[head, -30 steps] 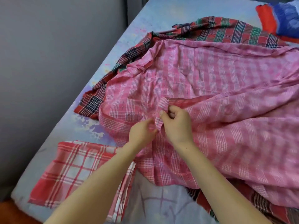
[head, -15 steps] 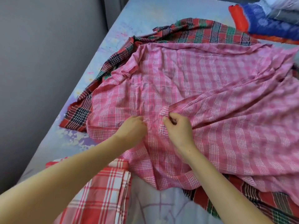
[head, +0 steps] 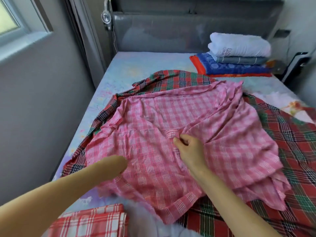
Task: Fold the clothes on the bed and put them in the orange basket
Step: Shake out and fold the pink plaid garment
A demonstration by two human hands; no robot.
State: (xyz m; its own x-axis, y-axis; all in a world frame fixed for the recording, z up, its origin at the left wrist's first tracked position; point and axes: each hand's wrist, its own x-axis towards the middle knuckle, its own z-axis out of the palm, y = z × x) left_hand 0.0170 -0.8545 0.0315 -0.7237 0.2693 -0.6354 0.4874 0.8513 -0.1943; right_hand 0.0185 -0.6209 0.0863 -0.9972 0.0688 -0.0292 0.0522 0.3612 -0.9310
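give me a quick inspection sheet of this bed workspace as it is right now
surface: pale printed bed sheet, mostly covered by cloths
job's things: pink checked cloth spread, rumpled, over a red and green tartan cloth; folded red and white checked cloth at the near edge; orange basket not in view
clutter: stack of folded towels and blankets by the headboard
grippers: right hand pinches a fold of the pink cloth; left hand rests on it, fingers not discernible
cables: thin cord hangs beside the grey headboard
surroundings: grey wall, window at left
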